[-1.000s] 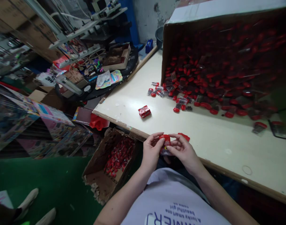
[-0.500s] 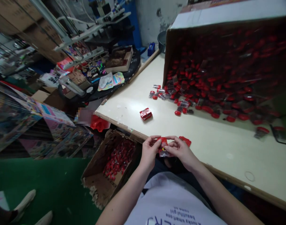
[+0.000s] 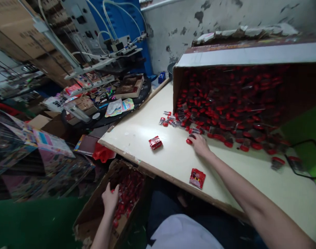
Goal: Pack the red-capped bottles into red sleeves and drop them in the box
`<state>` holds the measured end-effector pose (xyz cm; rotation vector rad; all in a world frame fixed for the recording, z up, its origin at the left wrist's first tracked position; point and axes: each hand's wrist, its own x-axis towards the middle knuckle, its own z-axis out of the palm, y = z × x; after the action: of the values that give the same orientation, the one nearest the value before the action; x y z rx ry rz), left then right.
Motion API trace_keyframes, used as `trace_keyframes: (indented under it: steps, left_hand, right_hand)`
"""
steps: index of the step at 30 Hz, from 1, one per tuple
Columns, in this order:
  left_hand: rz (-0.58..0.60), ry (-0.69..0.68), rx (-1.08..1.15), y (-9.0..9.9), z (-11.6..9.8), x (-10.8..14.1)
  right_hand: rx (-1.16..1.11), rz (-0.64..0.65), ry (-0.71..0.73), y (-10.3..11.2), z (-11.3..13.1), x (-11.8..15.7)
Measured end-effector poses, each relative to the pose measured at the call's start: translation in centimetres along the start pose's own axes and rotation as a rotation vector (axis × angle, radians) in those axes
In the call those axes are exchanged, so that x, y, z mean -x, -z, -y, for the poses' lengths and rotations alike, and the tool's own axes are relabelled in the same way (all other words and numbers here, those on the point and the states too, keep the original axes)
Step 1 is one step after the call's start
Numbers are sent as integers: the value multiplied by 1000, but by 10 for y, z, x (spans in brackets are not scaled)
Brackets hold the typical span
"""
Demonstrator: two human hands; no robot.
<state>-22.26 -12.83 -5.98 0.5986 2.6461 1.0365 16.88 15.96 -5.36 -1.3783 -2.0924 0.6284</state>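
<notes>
My right hand is closed at the near edge of a heap of small clear jars with red caps. Its fingertips pinch one red-capped jar, partly hidden by the fingers. Over the cardboard box below the table edge, my left hand has thumb and fingers apart; a bit of red shows between them, whether touching or behind I cannot tell. Red wrapped pieces lie heaped in that box. On the table are a small stack of red printed packets and a red glossy bundle.
A large carton on its side spills many red-capped jars onto the pale table. At the left stand a machine with a black round table and printed packaging. A black wire-like frame sits at the right.
My hands have parted from the red packet they held together. The left moved down-left over the box; the right reached forward to the jars. The view has tilted up a little.
</notes>
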Motion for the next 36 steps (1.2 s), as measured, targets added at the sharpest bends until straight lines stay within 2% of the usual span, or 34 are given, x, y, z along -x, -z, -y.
trace_keyframes:
  steps: [2,4,6,8,11,14,18,21,25,28,33,36]
  left_hand:
    - [128,-131,81,-17,-26,25]
    - [335,-270,177,-46,-61,65]
    - [526,-419,186,-83,-96,110]
    - [675,-540,96,-117,-125,149]
    - [729,-634,-166,-157,-152,187]
    - [724,-652,-308,-178,-161,198]
    - [788,-504,-271,-189,-159,194]
    - [856,-404,-112,-190,-155,188]
    - [942,-260,150,-188,-150,179]
    - [959,-176,231,-186,-151,173]
    - [980,-19,384,-170,-159,162]
    - [939,119,490,-154,-167,153]
  right_hand:
    - [9,21,21,-5,-1,-9]
    - [1,38,34,-10,0,-8]
    - [-18,39,30,-10,2,3]
    - [-41,8,-2,-5,5,24]
    - [-74,-94,-91,14,7,71]
    - [-233,-210,-240,34,4,125]
    - [-401,-195,-394,45,-8,183]
    - [-504,-180,-471,39,-13,203]
    - [-602,-140,-527,21,-5,204]
    - [-697,-139,-527,11,10,196]
    - [-761,-117,-515,12,38,185]
    - [-833,-79,-475,15,57,183]
